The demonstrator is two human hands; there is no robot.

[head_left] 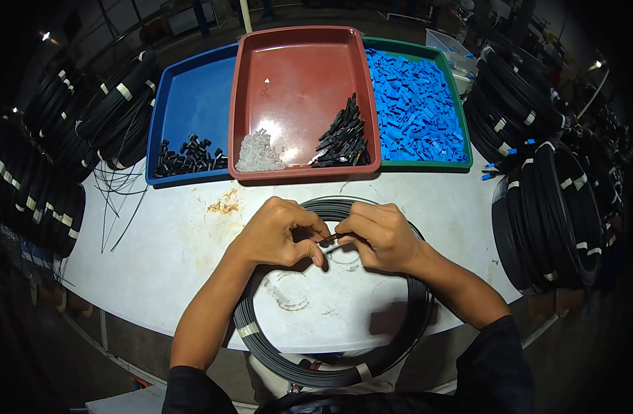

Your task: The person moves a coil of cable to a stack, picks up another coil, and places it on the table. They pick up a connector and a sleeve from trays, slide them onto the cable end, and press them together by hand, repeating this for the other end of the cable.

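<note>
Coiled black cable (413,324), taped at intervals, lying flat on white table (164,255); cable end (330,238) pinched between left hand (278,231) and right hand (378,234).

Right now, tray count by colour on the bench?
Blue tray: 1, holds small black parts
Red tray: 1, holds a clear pile and a black pile
Green tray: 1, holds blue parts
Total: 3 trays
</note>
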